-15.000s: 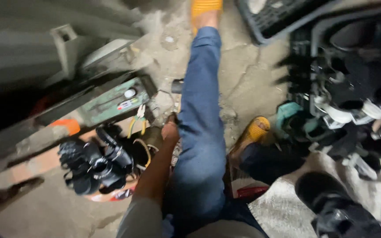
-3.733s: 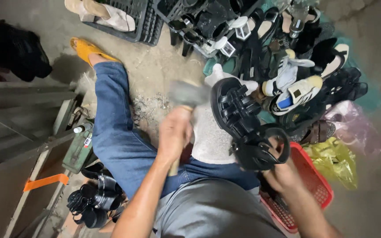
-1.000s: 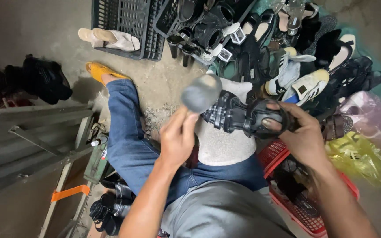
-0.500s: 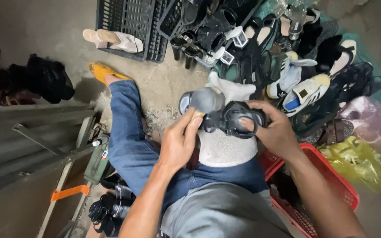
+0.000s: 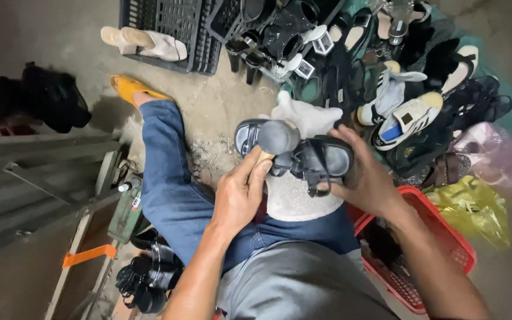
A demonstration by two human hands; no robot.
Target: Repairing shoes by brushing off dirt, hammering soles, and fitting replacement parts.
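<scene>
My left hand (image 5: 241,198) grips the short wooden handle of a hammer (image 5: 277,139); its round grey head rests on a black strappy sandal (image 5: 303,157). My right hand (image 5: 365,178) holds that sandal from the right side, fingers curled over its sole. The sandal lies above a white cloth (image 5: 294,192) draped over my lap. My blue-jeaned leg (image 5: 167,172) stretches to the upper left, ending in an orange shoe (image 5: 128,88).
A big heap of mixed shoes (image 5: 410,77) fills the upper right. Black plastic crates (image 5: 179,29) stand at the top, a red basket (image 5: 428,255) at my right, yellow bags (image 5: 469,207) beyond it. Grey metal machinery (image 5: 42,189) stands on the left, black sandals (image 5: 146,275) below it.
The hammer head has come down from a raised position onto the sandal. My right hand has turned the sandal and kept hold of it.
</scene>
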